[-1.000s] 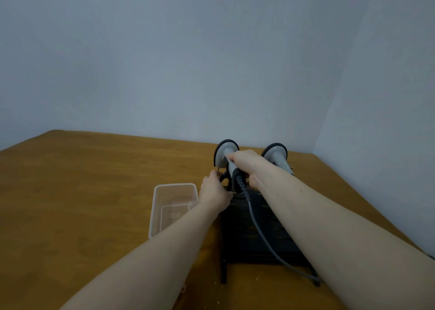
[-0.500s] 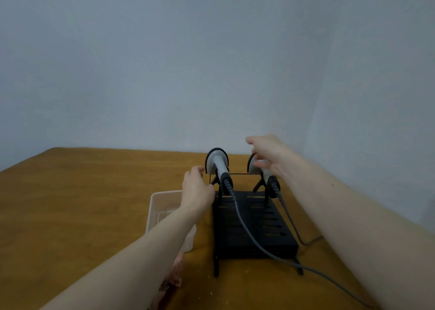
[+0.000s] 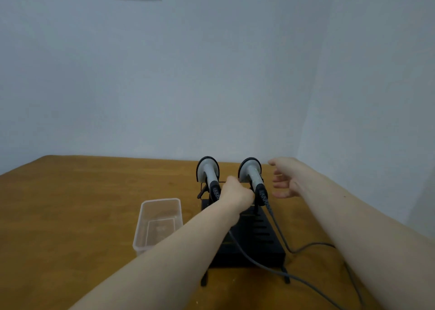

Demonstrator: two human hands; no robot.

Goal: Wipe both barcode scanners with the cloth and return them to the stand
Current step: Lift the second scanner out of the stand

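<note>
Scanners, the left one and the right one, sit in the black stand far right on the bench, no readable markings; between them the left hand curls, its grip hidden, while the right hand hovers open just right.

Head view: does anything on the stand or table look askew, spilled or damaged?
Nothing stands out. Both scanners, the left one and the right one, sit upright and parallel on the black stand. The clear tub beside it looks intact.
</note>
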